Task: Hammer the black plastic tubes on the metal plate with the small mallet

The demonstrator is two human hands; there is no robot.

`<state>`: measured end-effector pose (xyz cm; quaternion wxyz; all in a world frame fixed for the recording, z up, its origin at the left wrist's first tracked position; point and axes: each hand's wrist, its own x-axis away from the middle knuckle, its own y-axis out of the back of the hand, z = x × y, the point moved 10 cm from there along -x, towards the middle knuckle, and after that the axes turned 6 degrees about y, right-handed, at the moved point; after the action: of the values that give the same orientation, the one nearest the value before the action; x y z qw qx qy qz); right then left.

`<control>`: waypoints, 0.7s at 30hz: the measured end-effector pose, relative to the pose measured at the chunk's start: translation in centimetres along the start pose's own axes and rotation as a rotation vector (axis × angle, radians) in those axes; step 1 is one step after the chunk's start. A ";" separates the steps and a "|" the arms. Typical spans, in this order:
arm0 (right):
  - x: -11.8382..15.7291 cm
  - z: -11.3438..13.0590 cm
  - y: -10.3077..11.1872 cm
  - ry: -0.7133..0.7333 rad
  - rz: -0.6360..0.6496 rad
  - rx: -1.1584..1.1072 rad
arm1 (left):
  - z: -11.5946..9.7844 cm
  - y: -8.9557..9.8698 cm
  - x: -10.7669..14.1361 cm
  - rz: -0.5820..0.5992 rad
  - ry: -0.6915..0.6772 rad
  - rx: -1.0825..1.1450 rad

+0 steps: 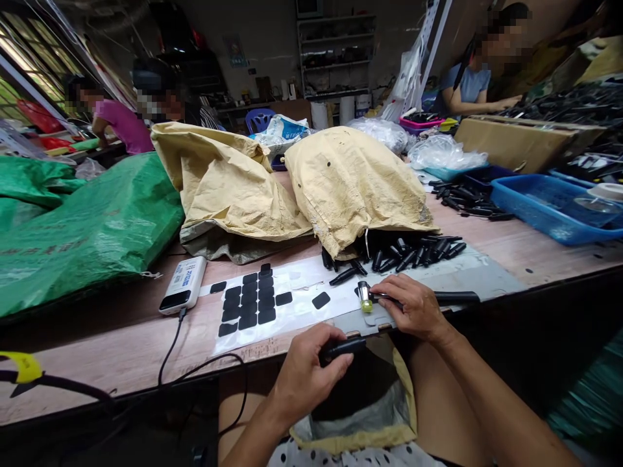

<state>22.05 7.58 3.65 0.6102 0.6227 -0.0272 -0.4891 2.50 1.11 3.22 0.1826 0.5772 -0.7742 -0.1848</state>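
My left hand (311, 363) is closed round a short black cylindrical part (344, 349) just in front of the table edge, above the open bag (406, 395) on my lap. In my right hand (411, 305) is a small hammer (364, 293). Its head is silver with a yellow-green end, low over the grey board (487, 272), and its black handle runs out to the right beneath the palm. Behind the hammer lies a pile of similar black parts (418, 251). Left of it, a white sheet (292, 324) carries rows of black rounded squares (248, 301).
Two cream sacks (360, 181) stand behind the work area. A green sack (97, 227) lies left, near a white power bank (183, 285) with a cable hanging over the edge. Rightward are more black parts (470, 198) and a blue tray (549, 214). Other people sit farther back.
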 end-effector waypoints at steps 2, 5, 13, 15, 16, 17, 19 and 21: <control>-0.1 0.1 0.1 0.005 -0.008 0.000 | 0.8 -1.1 1.1 0.010 0.014 -0.032; -0.2 0.1 0.2 0.006 -0.012 0.002 | 4.0 -4.4 2.1 0.114 0.059 -0.142; -0.2 0.2 0.2 -0.004 0.001 0.001 | 17.4 -9.7 2.6 0.319 0.436 -0.427; -0.3 0.3 0.2 -0.007 -0.001 -0.001 | 15.2 -9.5 2.4 0.350 0.353 -0.439; -0.3 0.3 0.3 -0.007 -0.003 -0.001 | 13.0 -9.2 2.2 0.365 0.279 -0.424; -0.3 0.3 0.3 -0.006 -0.002 0.001 | 10.2 -8.6 1.9 0.367 0.190 -0.400; -0.3 0.3 0.3 -0.007 0.003 0.003 | 4.3 -7.1 0.5 0.355 0.015 -0.282; -0.3 0.3 0.2 -0.007 0.007 0.003 | -0.2 -3.6 -2.5 0.149 -0.098 -0.206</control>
<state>21.82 7.50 4.07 0.6110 0.6217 -0.0322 -0.4890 6.25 2.50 1.45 0.2157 0.4866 -0.7999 -0.2772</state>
